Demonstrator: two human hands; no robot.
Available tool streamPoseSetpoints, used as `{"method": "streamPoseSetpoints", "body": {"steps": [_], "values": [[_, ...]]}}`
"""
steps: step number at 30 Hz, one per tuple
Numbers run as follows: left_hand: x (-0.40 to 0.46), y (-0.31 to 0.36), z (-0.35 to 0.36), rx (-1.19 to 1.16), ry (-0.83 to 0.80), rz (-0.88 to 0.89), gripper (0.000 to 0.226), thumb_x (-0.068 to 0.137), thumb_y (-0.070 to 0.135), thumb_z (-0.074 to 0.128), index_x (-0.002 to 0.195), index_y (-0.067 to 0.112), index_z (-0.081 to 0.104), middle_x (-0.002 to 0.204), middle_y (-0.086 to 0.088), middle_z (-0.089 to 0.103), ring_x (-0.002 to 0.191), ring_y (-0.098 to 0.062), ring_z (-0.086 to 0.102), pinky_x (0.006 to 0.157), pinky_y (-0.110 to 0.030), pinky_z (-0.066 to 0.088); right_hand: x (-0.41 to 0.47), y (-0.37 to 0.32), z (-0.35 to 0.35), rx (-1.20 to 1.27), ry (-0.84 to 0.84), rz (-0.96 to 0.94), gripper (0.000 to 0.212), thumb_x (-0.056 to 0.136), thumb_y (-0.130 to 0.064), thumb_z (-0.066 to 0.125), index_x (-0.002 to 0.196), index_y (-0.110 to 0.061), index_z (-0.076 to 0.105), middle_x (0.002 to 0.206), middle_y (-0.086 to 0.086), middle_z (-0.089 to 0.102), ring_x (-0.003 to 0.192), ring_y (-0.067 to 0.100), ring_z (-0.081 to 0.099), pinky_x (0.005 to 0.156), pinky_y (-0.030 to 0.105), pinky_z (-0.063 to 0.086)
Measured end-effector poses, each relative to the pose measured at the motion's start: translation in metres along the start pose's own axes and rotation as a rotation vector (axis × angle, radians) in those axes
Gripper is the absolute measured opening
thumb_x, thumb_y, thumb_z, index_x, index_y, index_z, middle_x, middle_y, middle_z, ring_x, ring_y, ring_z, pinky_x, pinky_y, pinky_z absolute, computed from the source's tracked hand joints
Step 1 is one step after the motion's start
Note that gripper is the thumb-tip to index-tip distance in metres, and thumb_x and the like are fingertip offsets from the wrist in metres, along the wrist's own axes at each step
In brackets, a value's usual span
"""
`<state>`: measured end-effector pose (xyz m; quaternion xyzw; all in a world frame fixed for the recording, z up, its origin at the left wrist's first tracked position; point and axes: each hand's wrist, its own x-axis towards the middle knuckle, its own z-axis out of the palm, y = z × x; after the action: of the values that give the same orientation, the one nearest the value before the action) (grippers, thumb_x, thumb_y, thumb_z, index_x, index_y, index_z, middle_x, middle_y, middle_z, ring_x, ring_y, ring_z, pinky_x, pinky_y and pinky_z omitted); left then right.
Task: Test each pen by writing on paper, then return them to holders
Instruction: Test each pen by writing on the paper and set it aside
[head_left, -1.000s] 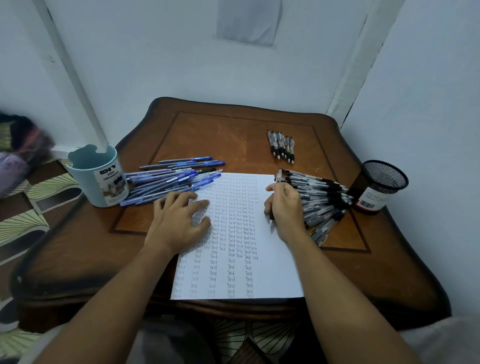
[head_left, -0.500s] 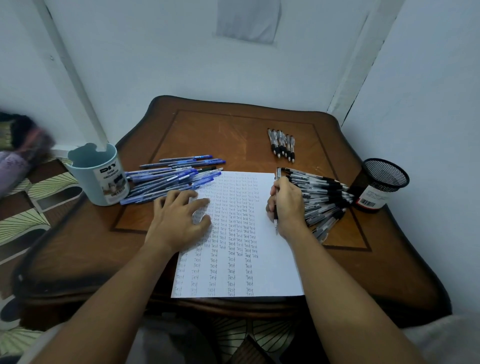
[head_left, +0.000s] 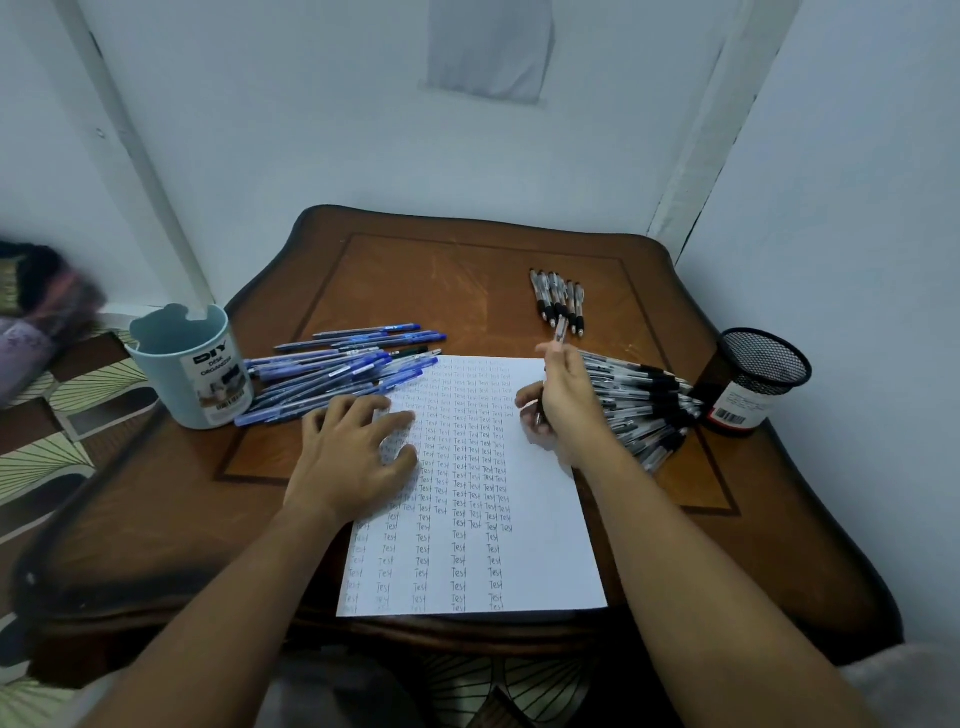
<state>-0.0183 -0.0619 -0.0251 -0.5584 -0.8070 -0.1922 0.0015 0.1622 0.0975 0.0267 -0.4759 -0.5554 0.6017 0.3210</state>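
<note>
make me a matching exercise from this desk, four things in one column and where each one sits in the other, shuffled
Things
1. blue pens
2. mesh cup
3. left hand
4. small row of black pens

Places
A. far part of the table, beyond the paper's top right corner
B. flat on the paper's left side
C. right edge of the table, beside the big black pen pile
D. heaped between the light blue holder and the paper

Pairs: 1-D, 2-C, 3-B, 4-A
</note>
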Motion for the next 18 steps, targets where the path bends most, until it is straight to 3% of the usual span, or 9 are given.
{"method": "streamPoseSetpoints", "body": {"steps": [3, 8, 11, 16, 18], "values": [[0.002, 0.001, -0.001, 0.002, 0.006, 0.003, 0.070, 0.078, 0.067, 0.021, 0.129, 0.040, 0.060, 0.138, 0.013, 0.048, 0.129, -0.010, 0.028, 0.104, -0.040, 0.015, 0.024, -0.036, -0.008, -0.018, -0.036, 0.049, 0.023, 0.108, -0.037, 0.036, 0.123, -0.021, 0.045, 0.079, 0.012, 0.060, 0.057, 0.019, 0.058, 0.042, 0.024, 0.043], [0.002, 0.002, -0.002, -0.001, 0.019, 0.012, 0.067, 0.079, 0.066, 0.023, 0.127, 0.039, 0.061, 0.136, 0.012, 0.049, 0.128, -0.011, 0.030, 0.103, -0.039, 0.015, 0.075, -0.077, -0.035, -0.140, -0.101, 0.142, 0.015, 0.096, 0.004, 0.054, 0.111, 0.006, 0.056, 0.097, 0.016, 0.057, 0.070, 0.016, 0.058, 0.058, 0.023, 0.055], [0.002, 0.002, -0.002, -0.002, 0.015, 0.011, 0.067, 0.079, 0.065, 0.023, 0.128, 0.040, 0.060, 0.135, 0.013, 0.048, 0.128, -0.010, 0.030, 0.105, -0.040, 0.016, 0.104, -0.077, -0.045, -0.220, 0.043, 0.056, 0.014, 0.098, 0.000, 0.056, 0.107, 0.009, 0.062, 0.097, 0.017, 0.067, 0.066, 0.014, 0.060, 0.063, 0.026, 0.054], [0.001, 0.002, -0.003, -0.007, 0.010, 0.004, 0.069, 0.079, 0.065, 0.021, 0.131, 0.040, 0.058, 0.137, 0.014, 0.045, 0.129, -0.008, 0.026, 0.106, -0.039, 0.014, 0.135, -0.062, -0.049, -0.537, 0.244, -0.039, 0.022, 0.099, -0.025, 0.061, 0.093, -0.007, 0.072, 0.090, 0.004, 0.074, 0.066, 0.012, 0.054, 0.065, 0.034, 0.046], [0.001, 0.003, -0.003, -0.010, 0.013, 0.006, 0.067, 0.079, 0.065, 0.022, 0.130, 0.040, 0.059, 0.137, 0.014, 0.046, 0.129, -0.008, 0.027, 0.106, -0.039, 0.015, 0.144, -0.057, -0.047, -0.633, 0.263, -0.044, 0.030, 0.100, -0.028, 0.060, 0.097, -0.001, 0.070, 0.080, 0.001, 0.071, 0.064, 0.010, 0.055, 0.064, 0.031, 0.046]]}}
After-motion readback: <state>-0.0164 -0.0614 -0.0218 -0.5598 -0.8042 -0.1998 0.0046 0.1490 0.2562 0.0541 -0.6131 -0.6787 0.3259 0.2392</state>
